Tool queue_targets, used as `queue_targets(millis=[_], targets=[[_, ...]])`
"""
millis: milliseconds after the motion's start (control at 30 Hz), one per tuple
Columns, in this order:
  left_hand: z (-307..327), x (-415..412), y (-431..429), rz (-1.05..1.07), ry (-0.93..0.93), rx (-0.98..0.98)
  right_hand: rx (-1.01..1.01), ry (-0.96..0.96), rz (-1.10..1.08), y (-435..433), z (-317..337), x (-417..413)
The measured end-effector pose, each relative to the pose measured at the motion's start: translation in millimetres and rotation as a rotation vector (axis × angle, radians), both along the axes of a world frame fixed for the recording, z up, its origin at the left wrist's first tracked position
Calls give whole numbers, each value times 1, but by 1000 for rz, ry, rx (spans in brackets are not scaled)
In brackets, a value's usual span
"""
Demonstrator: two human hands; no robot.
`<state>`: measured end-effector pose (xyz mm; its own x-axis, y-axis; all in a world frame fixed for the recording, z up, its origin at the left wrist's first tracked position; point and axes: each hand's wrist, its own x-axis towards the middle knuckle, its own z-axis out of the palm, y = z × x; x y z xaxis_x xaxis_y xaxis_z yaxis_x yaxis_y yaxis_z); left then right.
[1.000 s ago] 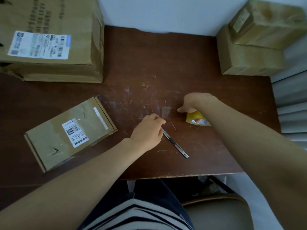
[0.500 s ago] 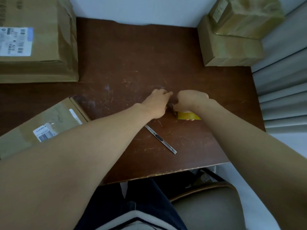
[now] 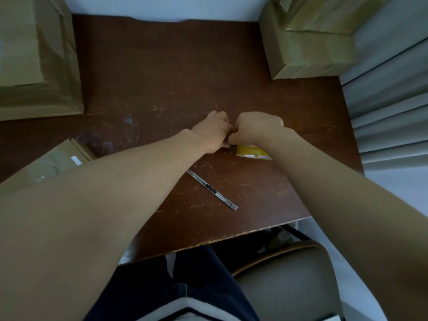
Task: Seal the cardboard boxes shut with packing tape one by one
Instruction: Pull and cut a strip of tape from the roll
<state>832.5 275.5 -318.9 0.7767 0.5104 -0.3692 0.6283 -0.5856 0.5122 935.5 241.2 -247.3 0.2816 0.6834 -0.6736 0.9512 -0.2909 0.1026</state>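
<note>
Altogether four cardboard boxes stand on the dark, scratched table (image 3: 185, 72). One big box (image 3: 34, 54) sits at the far left corner. One flat box (image 3: 60, 159) lies at the near left, mostly hidden behind the left forearm. Two more are stacked at the far right corner, the upper box (image 3: 324, 15) resting on the lower box (image 3: 308, 56). One roll of packing tape (image 3: 251, 152), yellow, lies on the table near the middle, right of centre, well apart from every box. Only its near edge shows beneath the right wrist. The right hand (image 3: 257, 129) is curled down over that roll and grips it. The left hand (image 3: 213, 130) sits just beside it with its fingers bent, the knuckles of the two hands touching; whether the left fingers pinch anything between them I cannot tell, since the fingertips are hidden. One slim metal utility knife (image 3: 213, 190) lies flat and untouched on the table, nearer the person than the hands, running diagonally toward the near edge. One padded chair (image 3: 289, 286) shows below the table edge, and pale curtain folds (image 3: 389, 100) hang at the right.
</note>
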Motion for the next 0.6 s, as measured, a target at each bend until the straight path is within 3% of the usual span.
queue_targets(millis=[200, 333, 600], targets=[[1, -12, 0, -111, -32, -22, 26, -75, 123, -8, 10, -11], [3, -32, 2, 38, -154, -255, 83, -128, 219, -9, 23, -26], [-5, -41, -1, 299, -279, -431, 86, -181, 324, -7, 39, -55]])
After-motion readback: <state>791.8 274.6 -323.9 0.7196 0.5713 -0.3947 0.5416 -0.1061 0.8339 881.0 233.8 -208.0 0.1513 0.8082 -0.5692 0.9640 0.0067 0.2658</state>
